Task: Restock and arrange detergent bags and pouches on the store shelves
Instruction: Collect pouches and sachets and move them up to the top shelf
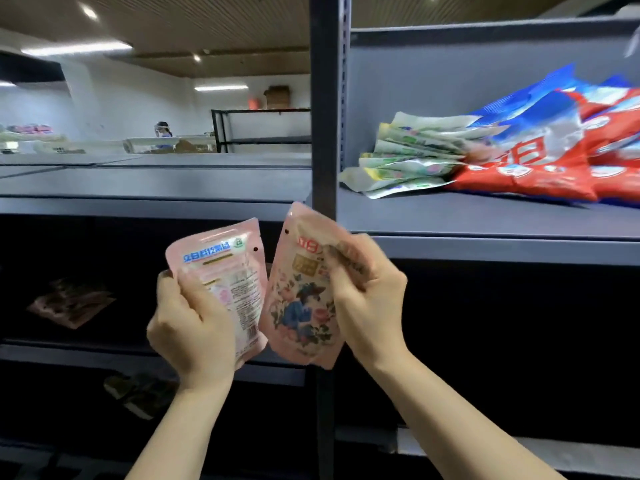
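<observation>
Both hands are raised in front of a grey metal shelving unit, each gripping its own pink pouch. The left hand [188, 327] curls its fingers round the lower edge of the left pink pouch [225, 289], whose printed back with small text and a barcode faces the camera. The right hand [363, 299] pinches the right pink pouch [304, 306] by its upper right side, thumb on the front, so the floral picture with a blue figure shows. The two pouches are held upright, slightly tilted away from each other at the top, and their inner edges meet or nearly meet lower down. Directly behind them rises the dark upright post [325, 98] that divides the unit into bays. To the right of the post, on the upper shelf board [485, 216], lies a fanned stack of pale green pouches [405, 161], and leaning over them from the right are large red, white and blue detergent bags [540, 157]. To the left of the post the top board is bare grey. In the dim bay below on the left, more pink pouches [69, 303] lie flat, and lower still some darker packets [138, 393] are hard to make out. Far back, a black rack [259, 129] carries a cardboard box [277, 95], and a person [162, 131] stands behind a counter.
</observation>
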Action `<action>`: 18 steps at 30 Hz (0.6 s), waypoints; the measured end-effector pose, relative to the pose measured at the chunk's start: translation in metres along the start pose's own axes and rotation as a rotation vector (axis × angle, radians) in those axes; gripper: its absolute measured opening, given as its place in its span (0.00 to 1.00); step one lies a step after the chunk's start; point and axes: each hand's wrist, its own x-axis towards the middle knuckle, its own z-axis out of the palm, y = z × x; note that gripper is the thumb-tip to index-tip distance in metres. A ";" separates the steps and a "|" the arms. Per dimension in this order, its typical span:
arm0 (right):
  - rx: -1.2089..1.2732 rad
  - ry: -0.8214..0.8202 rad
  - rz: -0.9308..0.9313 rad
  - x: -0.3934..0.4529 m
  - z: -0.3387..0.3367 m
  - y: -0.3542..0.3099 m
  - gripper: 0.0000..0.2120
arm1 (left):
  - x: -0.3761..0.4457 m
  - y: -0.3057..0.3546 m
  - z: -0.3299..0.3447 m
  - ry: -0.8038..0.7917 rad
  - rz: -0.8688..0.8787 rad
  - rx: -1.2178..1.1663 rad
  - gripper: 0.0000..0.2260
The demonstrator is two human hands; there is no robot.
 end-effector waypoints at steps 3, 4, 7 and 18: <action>0.057 0.126 -0.030 0.028 -0.041 -0.017 0.06 | 0.000 0.045 -0.003 0.064 0.115 -0.053 0.11; 0.065 0.175 -0.036 0.039 -0.055 -0.023 0.07 | 0.002 0.061 -0.002 0.088 0.146 -0.083 0.12; 0.026 0.301 -0.077 0.076 -0.094 -0.035 0.08 | 0.008 0.104 0.004 0.136 0.204 -0.177 0.14; -1.009 0.234 -0.125 0.158 -0.182 0.000 0.11 | 0.011 0.195 0.066 -0.048 0.186 -0.245 0.14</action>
